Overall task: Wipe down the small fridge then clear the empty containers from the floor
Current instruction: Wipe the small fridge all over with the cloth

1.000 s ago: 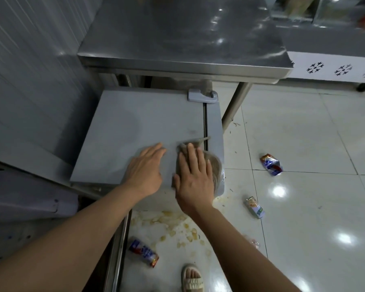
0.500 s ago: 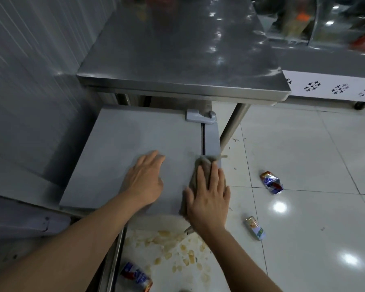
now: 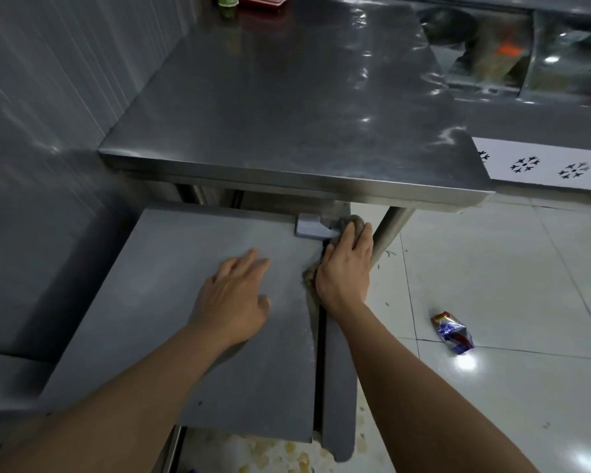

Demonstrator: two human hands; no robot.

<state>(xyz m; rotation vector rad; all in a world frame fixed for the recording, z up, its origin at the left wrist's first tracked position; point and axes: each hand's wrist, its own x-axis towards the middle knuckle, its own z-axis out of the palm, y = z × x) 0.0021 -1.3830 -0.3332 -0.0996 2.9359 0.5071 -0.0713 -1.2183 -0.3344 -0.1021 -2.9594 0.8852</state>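
Right hand (image 3: 345, 268), pressing cloth (image 3: 350, 222), swept from fridge top (image 3: 191, 336) front edge to hinge (image 3: 309, 228) at one o'clock; left hand (image 3: 232, 295) flat, bracing; wiping nearly finished, carton (image 3: 452, 332) uncollected.

I see the right hand (image 3: 345, 268) has slid the crumpled brown-grey rag (image 3: 350, 222) from the near edge of the small grey fridge top (image 3: 171, 302) toward 12 o'clock, now up against the light grey plastic hinge cap (image 3: 309, 227) by the door seam. Fingers lie flatter over the rag, pressing. My view has closed in; only one crushed red-blue foil carton (image 3: 452, 332) on the floor shows, at 3 o'clock.
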